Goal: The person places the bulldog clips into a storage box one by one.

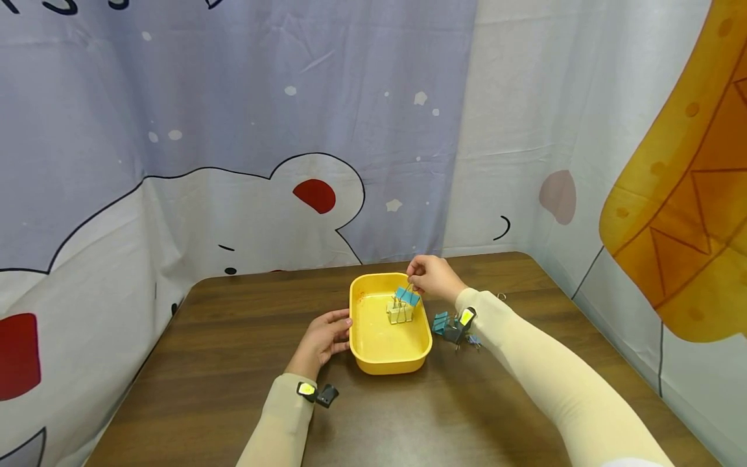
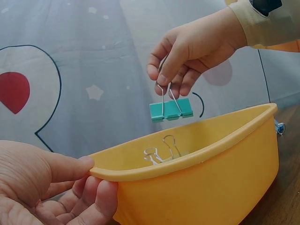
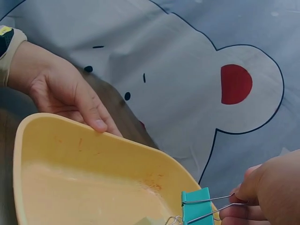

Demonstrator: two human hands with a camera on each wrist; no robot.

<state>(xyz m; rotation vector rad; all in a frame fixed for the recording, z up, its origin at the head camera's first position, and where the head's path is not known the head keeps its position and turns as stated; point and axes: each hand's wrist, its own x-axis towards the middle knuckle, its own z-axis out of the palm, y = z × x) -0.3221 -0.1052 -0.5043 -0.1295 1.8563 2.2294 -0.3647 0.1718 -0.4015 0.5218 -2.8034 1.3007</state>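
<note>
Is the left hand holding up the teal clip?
No, the right hand pinches the teal clip, while the left hand holds the yellow tub.

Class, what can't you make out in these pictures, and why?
- Head view: number of clips beside the tray, partly covered by the wrist camera.
- Left wrist view: body of pale yellow clip, mostly hidden by the tray's wall.
- Right wrist view: part of the right hand, cut off by the right edge.

A turquoise binder clip (image 2: 171, 110) hangs by its silver handles from my right fingers (image 2: 173, 64), body lowermost, over the yellow tub (image 2: 206, 192). The tub sits open-side up on the bench (image 1: 233, 337), its left rim pinched by my left fingers (image 2: 106, 198), a pale yellow clip (image 1: 399, 314) inside.
</note>
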